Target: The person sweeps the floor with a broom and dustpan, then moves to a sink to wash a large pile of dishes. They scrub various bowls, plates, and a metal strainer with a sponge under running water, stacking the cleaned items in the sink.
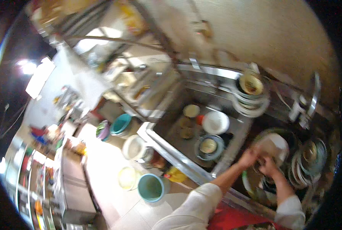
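Observation:
My left hand (249, 157) and my right hand (268, 166) are close together over the right basin of a metal sink. Between and above them is a pale plate or bowl (275, 146), blurred, with the fingers of my left hand at its lower left edge. The grip of my right hand is too blurred to make out. Beneath lies a large round basin with a green rim (247, 184), holding dark and pale items. Stacked plates and bowls (298, 169) stand just to the right.
The left sink basin (174, 126) holds a white bowl (215, 122) and a blue-rimmed dish (199, 153). Stacked plates (250, 107) stand on the divider's far end. A curved faucet (314, 95) rises at the back right. Buckets, one light blue (151, 188), stand on the floor.

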`<state>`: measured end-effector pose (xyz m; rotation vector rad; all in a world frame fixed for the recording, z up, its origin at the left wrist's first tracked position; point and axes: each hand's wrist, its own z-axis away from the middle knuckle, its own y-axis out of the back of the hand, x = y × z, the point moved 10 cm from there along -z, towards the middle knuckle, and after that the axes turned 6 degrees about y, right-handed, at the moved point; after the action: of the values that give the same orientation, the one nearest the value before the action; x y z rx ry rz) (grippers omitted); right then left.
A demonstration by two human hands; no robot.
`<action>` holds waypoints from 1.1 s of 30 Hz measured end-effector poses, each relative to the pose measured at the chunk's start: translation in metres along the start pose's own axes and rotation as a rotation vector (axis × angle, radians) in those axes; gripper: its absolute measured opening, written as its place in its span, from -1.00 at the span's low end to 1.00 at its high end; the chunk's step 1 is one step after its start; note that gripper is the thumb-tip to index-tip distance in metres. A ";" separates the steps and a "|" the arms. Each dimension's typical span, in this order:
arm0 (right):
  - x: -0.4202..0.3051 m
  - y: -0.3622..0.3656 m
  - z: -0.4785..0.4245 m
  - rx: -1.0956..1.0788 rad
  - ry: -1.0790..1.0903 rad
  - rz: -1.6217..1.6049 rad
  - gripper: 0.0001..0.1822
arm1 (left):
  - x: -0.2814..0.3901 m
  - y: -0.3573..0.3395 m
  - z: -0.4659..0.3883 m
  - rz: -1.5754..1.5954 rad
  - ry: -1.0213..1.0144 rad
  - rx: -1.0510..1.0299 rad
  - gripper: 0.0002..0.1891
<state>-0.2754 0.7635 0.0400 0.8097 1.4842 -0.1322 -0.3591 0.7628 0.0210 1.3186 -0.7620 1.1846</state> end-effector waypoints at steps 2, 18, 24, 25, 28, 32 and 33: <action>0.007 -0.013 0.015 -0.191 -0.347 0.338 -0.47 | -0.016 0.005 0.008 0.040 -0.077 -0.016 -0.59; 0.010 -0.009 -0.003 0.026 -0.320 0.698 -0.46 | 0.022 0.025 0.032 -0.030 -0.164 0.273 -0.66; 0.010 -0.026 0.009 0.260 -0.328 -0.611 -0.34 | 0.007 0.012 0.029 0.413 0.168 0.160 -0.54; 0.007 -0.028 0.012 0.158 -0.294 -0.388 -0.34 | 0.001 0.016 0.026 0.444 0.164 0.171 -0.53; 0.021 -0.021 0.035 0.011 -0.237 0.434 -0.38 | -0.008 0.030 0.032 0.476 0.349 0.288 -0.57; -0.044 0.011 0.059 0.458 0.220 0.418 -0.50 | -0.030 0.027 0.049 0.878 0.456 0.389 -0.56; -0.037 0.023 0.066 0.607 0.157 0.347 -0.51 | -0.032 0.019 0.052 0.926 0.541 0.367 -0.56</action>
<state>-0.2132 0.7294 0.0746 1.5851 1.4375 -0.2694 -0.3752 0.7026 0.0050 0.8222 -0.7818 2.3915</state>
